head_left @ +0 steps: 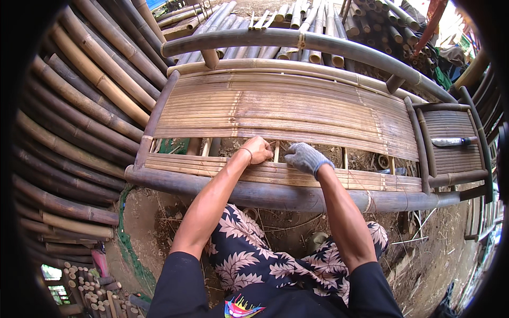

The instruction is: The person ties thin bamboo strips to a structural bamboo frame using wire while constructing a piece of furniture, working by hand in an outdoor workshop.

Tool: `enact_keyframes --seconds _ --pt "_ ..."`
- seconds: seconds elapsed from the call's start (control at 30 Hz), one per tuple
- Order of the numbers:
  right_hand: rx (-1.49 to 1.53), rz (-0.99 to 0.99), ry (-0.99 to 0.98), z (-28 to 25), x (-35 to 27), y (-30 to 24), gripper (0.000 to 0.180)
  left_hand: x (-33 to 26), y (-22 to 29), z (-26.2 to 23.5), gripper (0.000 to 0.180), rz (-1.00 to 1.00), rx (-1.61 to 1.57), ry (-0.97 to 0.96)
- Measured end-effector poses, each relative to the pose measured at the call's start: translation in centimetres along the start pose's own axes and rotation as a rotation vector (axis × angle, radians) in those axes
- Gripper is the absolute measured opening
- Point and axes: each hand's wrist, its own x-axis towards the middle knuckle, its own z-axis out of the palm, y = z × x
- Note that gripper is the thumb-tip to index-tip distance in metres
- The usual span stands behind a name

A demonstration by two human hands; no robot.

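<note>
A long bamboo bench frame (275,195) lies across in front of me, its seat of thin bamboo slats (297,106). An open gap runs between the wide far group of slats and a narrow near strip of slats (366,179). Bare, my left hand (258,150) is closed at the gap, its fingertips curled down beside a pale cross strip (277,151). My right hand (306,158), in a grey glove, is closed just right of that strip, over the near slats. What either hand pinches is hidden by the fingers.
A knife (453,141) lies on a small slatted bamboo stand (450,122) at the right. Bamboo poles (79,106) are stacked along the left, and more poles (318,32) lie beyond the bench. Chips and scraps litter the dirt floor (424,254).
</note>
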Motion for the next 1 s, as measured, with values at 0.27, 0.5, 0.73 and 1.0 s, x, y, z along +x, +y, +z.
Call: enact_keyframes --seconds 0.27,0.5,0.73,1.0 --pt "0.538 0.160 0.418 -3.2 -7.8 -8.7 0.024 -3.6 3.8 -1.0 0.036 0.096 -0.336 0.023" --pt "1.393 -0.232 1.101 -13.8 -21.8 -9.0 0.033 -8.2 6.3 6.1 0.019 0.738 0.121 0.159" --pt "0.789 0.425 -0.114 -3.8 -10.0 -7.0 0.035 -14.2 11.8 8.6 0.012 1.171 0.298 0.200" --pt "0.895 0.129 0.584 -9.9 -8.9 -9.4 0.034 -8.8 1.4 2.2 0.042 0.436 0.253 0.563"
